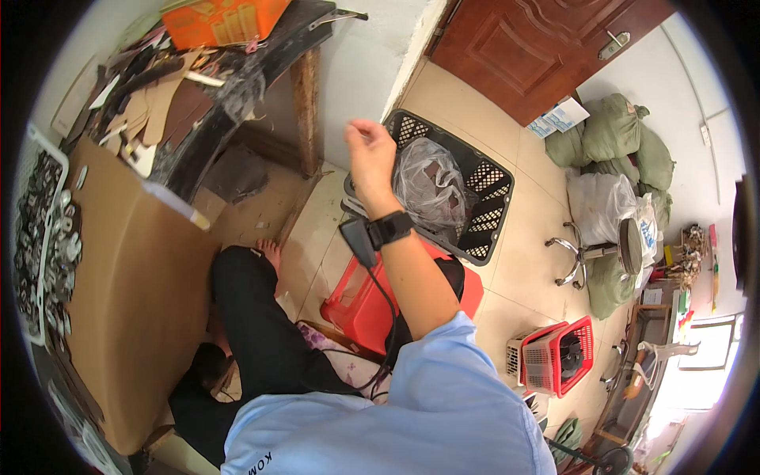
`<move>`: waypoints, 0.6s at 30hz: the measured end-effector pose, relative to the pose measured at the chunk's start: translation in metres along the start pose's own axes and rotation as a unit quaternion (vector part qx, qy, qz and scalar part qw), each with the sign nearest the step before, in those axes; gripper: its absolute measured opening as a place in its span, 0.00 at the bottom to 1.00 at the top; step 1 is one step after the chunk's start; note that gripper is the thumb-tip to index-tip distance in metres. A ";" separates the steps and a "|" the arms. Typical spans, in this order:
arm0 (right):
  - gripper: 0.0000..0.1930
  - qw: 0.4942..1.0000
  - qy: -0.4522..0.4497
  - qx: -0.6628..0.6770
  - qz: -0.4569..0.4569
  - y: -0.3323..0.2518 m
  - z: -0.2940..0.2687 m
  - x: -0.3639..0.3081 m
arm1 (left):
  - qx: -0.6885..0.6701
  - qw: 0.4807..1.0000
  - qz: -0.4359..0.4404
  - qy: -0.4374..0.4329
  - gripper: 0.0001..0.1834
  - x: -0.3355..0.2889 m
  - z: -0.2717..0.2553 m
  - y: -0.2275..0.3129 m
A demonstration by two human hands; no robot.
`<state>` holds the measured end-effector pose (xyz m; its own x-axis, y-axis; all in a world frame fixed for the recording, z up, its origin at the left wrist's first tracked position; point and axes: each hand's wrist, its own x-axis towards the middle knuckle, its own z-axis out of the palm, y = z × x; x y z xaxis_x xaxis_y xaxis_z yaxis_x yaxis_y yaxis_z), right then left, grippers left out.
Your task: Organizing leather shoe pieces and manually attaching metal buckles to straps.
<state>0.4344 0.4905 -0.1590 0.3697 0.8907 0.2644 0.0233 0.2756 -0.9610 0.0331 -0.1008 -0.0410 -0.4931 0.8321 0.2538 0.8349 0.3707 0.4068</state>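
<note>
My right hand (369, 150) is raised in front of me, beside the left edge of a black plastic crate (495, 202). Its fingers are loosely bent, with a small gap by the thumb and nothing visible in them. A black strap with a dark box-like device (374, 237) sits round that wrist, and a cable hangs from it. Inside the crate lies a clear plastic bag (431, 182) with dark brown pieces showing through. Under my forearm stands a red plastic container (356, 305). My left hand is out of the picture.
At the left, a brown work surface (134, 293) stands beside a white tray (39, 317) of small metal parts. Scraps cover a bench (261, 75) with an orange box (222, 24). Rightward are green sacks (613, 131), a wheeled chair (582, 253) and red baskets (558, 360).
</note>
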 end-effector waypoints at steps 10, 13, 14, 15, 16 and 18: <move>0.31 0.848 0.150 -0.242 0.447 0.175 -0.135 0.080 | 0.117 0.983 0.121 0.072 0.13 0.114 0.015 0.097; 0.31 0.824 0.156 -0.223 0.496 0.204 -0.174 0.089 | 0.128 0.976 0.168 0.051 0.18 0.164 0.043 0.129; 0.30 0.815 0.166 -0.273 0.484 0.215 -0.188 0.093 | 0.127 0.974 0.183 0.034 0.21 0.174 0.049 0.132; 0.30 0.802 0.174 -0.321 0.472 0.224 -0.201 0.096 | 0.152 0.970 0.192 0.001 0.25 0.184 0.052 0.131; 0.30 0.802 0.172 -0.321 0.474 0.231 -0.208 0.098 | 0.155 0.969 0.191 0.000 0.25 0.188 0.056 0.128; 0.29 0.779 0.200 -0.351 0.480 0.240 -0.221 0.100 | 0.194 0.961 0.193 0.029 0.28 0.192 0.062 0.122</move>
<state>0.6823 0.5659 -0.3815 0.7864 0.3422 -0.5143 0.0088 -0.8387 -0.5446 0.0554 0.1303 0.0030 -0.1320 0.9186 0.3724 0.9812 0.1745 -0.0829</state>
